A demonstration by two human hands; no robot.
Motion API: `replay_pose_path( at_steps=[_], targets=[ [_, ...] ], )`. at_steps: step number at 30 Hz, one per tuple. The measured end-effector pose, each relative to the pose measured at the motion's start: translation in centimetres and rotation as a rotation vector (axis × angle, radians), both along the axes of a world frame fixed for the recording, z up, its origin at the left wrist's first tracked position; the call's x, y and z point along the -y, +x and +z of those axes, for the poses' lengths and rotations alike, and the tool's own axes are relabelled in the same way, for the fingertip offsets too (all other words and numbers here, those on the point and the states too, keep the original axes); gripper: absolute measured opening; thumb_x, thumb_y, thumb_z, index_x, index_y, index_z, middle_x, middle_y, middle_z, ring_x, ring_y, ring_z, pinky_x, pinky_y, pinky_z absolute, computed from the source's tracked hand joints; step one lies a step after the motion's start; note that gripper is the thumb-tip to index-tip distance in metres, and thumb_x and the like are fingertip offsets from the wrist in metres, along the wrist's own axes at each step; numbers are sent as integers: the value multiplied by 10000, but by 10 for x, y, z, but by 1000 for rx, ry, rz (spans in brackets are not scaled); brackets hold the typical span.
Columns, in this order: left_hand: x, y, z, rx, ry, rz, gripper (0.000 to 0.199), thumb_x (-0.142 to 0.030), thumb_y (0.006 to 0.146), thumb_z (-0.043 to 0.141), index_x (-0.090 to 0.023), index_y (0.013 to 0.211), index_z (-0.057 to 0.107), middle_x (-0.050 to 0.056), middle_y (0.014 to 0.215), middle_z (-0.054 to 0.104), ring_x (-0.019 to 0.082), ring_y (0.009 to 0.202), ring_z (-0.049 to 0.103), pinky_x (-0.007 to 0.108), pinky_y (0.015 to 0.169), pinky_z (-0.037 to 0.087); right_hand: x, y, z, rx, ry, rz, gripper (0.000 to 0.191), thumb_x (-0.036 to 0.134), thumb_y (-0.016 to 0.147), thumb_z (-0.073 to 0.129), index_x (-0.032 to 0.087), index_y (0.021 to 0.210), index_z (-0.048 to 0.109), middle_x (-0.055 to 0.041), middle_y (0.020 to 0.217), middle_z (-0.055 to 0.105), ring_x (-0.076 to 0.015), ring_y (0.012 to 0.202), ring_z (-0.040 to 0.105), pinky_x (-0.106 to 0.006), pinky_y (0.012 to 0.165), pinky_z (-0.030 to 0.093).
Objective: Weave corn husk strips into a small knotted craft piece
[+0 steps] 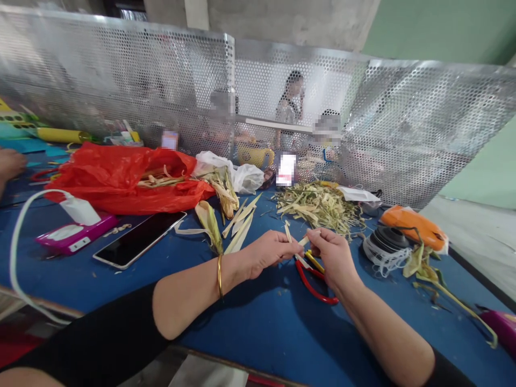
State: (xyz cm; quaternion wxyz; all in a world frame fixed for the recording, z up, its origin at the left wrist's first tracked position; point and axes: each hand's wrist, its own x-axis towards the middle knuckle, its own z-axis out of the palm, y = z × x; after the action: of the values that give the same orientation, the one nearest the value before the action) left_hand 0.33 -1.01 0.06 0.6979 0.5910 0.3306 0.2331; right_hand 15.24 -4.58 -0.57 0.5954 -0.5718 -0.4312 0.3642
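My left hand (272, 251) and my right hand (329, 255) meet above the blue table, both closed in a pinch. Between them is a pale strip of corn husk (303, 242), its ends in my fingers. Another bit of husk (287, 232) sticks up from my left fingertips. Beneath my hands lie red-handled scissors (312, 285), partly covered, beside a yellow stick-like thing (315, 262). Left of them, cut husk strips (242, 228) and a greenish corn husk (208, 223) rest on the table. A heap of husk scraps (322, 207) lies just beyond my right hand.
A red plastic bag (116, 177) with husks, a phone (139, 242) and a purple power strip (72, 235) with a white charger lie left. A black spool (385, 244) and orange packet (415, 226) sit right. A perforated metal screen (290, 118) stands behind; another person's hand (10, 164) is far left.
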Motion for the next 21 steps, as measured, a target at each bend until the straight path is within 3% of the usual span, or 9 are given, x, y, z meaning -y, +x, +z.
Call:
replay_pose_path(
  at_steps=[4, 9, 12, 15, 21],
  targets=[
    [0, -2, 2, -11, 45, -7, 314, -439, 668, 707, -151, 603, 601, -71, 494, 367, 72, 490, 251, 267, 516, 162, -4, 7, 0, 109, -2, 8, 350, 481, 670, 671, 192, 532, 531, 63, 459, 388, -94, 468, 321, -248, 465, 270],
    [0, -1, -7, -51, 202, -30, 312, -440, 737, 646, -140, 652, 669, -38, 542, 446, 94, 540, 327, 256, 544, 219, -4, 18, 9, 628, 43, 186, 220, 384, 777, 604, 191, 716, 689, -21, 713, 651, -167, 694, 571, -283, 660, 418],
    [3, 1, -11, -45, 254, -79, 273, -396, 739, 643, -141, 647, 674, -29, 573, 495, 102, 569, 372, 248, 577, 263, 0, 15, 13, 844, 126, 309, 246, 365, 838, 568, 208, 695, 694, -34, 759, 677, -175, 754, 596, -291, 719, 426],
    [5, 4, -12, -62, 226, -110, 313, -431, 756, 620, -141, 652, 672, -27, 553, 467, 108, 559, 362, 254, 572, 261, 4, 9, 12, 807, 140, 313, 278, 344, 843, 572, 203, 616, 647, -19, 662, 647, -159, 663, 581, -273, 651, 420],
    [4, 2, -9, 5, 220, -124, 347, -454, 782, 590, -143, 633, 633, -39, 541, 379, 99, 548, 294, 261, 542, 212, 5, 6, 7, 533, -4, 114, 287, 394, 797, 596, 207, 581, 572, 31, 479, 530, -132, 490, 482, -251, 508, 350]
  ],
)
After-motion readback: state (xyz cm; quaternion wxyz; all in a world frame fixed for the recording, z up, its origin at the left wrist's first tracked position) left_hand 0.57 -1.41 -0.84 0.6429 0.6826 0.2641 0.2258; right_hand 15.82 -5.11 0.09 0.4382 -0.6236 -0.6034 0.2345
